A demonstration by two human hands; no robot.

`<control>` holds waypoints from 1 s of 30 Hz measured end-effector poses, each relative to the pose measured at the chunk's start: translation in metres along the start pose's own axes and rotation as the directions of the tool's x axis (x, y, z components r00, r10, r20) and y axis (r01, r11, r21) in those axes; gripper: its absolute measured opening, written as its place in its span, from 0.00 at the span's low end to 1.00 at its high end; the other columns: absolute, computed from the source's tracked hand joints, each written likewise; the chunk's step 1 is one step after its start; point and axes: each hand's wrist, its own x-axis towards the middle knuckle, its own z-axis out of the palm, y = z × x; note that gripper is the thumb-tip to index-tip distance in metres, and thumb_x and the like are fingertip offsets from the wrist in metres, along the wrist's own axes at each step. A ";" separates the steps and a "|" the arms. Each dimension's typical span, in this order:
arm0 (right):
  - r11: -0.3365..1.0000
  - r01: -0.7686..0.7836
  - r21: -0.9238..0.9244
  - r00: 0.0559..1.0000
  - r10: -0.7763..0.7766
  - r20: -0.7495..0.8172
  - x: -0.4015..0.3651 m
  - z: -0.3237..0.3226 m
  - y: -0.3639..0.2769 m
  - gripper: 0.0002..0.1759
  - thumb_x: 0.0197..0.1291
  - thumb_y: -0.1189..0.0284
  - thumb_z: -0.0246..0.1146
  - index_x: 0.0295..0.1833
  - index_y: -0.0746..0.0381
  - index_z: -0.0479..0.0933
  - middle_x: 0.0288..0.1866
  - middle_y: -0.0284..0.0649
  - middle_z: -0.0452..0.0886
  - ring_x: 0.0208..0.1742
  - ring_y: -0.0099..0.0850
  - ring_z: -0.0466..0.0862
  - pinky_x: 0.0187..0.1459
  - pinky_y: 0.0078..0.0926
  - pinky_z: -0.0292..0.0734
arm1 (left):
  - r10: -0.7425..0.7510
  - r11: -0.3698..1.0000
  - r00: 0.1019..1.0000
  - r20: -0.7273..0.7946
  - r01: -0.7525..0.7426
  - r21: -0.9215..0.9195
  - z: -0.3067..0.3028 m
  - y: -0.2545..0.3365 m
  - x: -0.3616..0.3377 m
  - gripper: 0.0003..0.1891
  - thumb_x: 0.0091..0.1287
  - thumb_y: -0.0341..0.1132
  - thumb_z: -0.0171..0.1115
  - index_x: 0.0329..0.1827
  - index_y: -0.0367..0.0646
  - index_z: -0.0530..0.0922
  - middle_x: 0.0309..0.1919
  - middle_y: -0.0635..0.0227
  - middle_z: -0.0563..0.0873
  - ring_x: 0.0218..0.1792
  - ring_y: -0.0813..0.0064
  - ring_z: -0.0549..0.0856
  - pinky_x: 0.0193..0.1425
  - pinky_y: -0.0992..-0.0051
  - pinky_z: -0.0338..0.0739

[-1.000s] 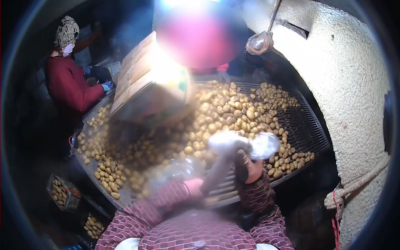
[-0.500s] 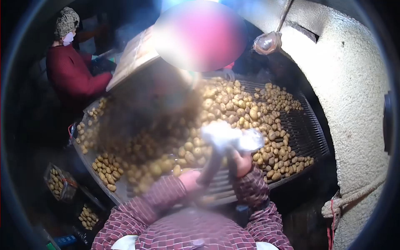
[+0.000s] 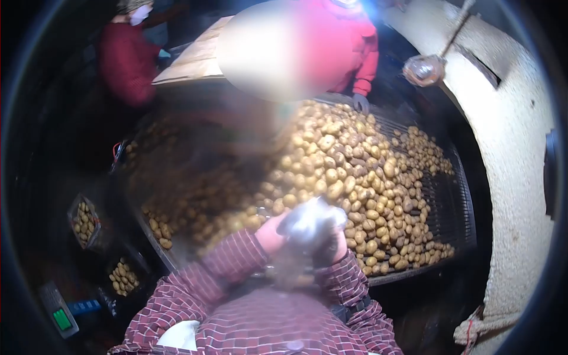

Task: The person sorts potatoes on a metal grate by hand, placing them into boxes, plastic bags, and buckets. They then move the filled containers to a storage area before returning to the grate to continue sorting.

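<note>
A crumpled clear bag (image 3: 309, 220) is held up in the lower middle of the frame, just in front of the near edge of a heap of potatoes (image 3: 355, 177). The left hand (image 3: 271, 234) is seen at the bag's left side, curled closed on the plastic, with its checked sleeve (image 3: 225, 266) running down to the lower left. The right hand (image 3: 336, 247) is pressed against the bag's lower right side, but it is dark and partly covered by the plastic, so how far it is closed cannot be told. The potatoes are spread across a mesh table (image 3: 452, 195) that fills the middle and right of the frame; its left half is blurred. A cardboard box (image 3: 195, 59) is seen at the upper left of the heap. Behind the heap, at the top, a person in red (image 3: 349, 41) is standing with one gloved hand (image 3: 360, 102) at the far edge of the table, and a second person in dark red (image 3: 127, 59) is seen at the upper left. A small tied pouch (image 3: 423, 70) is hung at the upper right beside a rough pale wall (image 3: 509, 148). Two baskets (image 3: 83, 222) of potatoes and a scale (image 3: 59, 307) are placed at the lower left.
</note>
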 end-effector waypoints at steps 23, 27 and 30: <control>0.669 0.019 -0.743 0.973 -0.182 -0.139 0.065 -0.092 0.050 0.17 0.61 0.76 0.62 0.56 0.67 0.75 0.49 0.40 0.80 0.49 0.29 0.79 0.50 0.26 0.77 | 0.907 0.377 0.221 -0.358 -0.050 0.925 -0.124 0.161 -0.160 0.21 0.70 0.31 0.54 0.66 0.37 0.72 0.62 0.55 0.78 0.58 0.63 0.81 0.60 0.64 0.79; 0.449 0.066 -0.891 0.997 -0.003 0.073 0.084 -0.055 0.038 0.22 0.59 0.75 0.61 0.59 0.68 0.73 0.52 0.45 0.80 0.51 0.32 0.80 0.51 0.28 0.76 | 0.944 0.287 0.116 -0.309 0.176 0.942 -0.118 0.131 -0.189 0.21 0.70 0.32 0.55 0.65 0.37 0.72 0.62 0.55 0.78 0.58 0.63 0.81 0.60 0.64 0.78; 0.486 -0.022 -0.874 0.950 0.283 0.133 0.110 -0.015 0.037 0.21 0.60 0.72 0.59 0.59 0.68 0.74 0.51 0.45 0.80 0.49 0.34 0.80 0.50 0.31 0.76 | 0.936 0.254 0.184 -0.299 0.233 0.939 -0.088 0.089 -0.189 0.22 0.69 0.32 0.56 0.65 0.37 0.72 0.61 0.55 0.78 0.58 0.63 0.81 0.60 0.64 0.78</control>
